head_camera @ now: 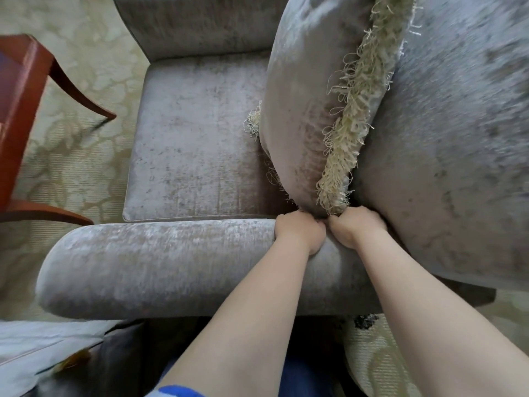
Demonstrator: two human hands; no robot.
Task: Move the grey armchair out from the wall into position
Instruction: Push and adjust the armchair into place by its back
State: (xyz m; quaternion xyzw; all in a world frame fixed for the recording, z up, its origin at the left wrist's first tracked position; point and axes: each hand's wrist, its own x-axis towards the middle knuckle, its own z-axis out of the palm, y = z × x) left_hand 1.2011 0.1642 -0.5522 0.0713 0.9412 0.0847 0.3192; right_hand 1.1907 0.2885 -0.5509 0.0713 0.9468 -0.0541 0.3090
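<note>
Beneath both hands runs the armrest [171, 265] of the grey armchair [194, 133], its seat spreading away beyond them. Almost touching, the left hand [299, 233] and right hand [356, 227] curl their fingers over the armrest's inner edge, gripping it. Just past the knuckles a fringed cushion [309, 96] leans on the backrest [458, 138]. Well left stands a wooden table [20, 90].

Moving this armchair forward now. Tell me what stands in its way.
Left hand and right hand grip the armrest. A wooden table stands on the carpet in front of the seat, apart from the armchair; it could block a pull.
</note>
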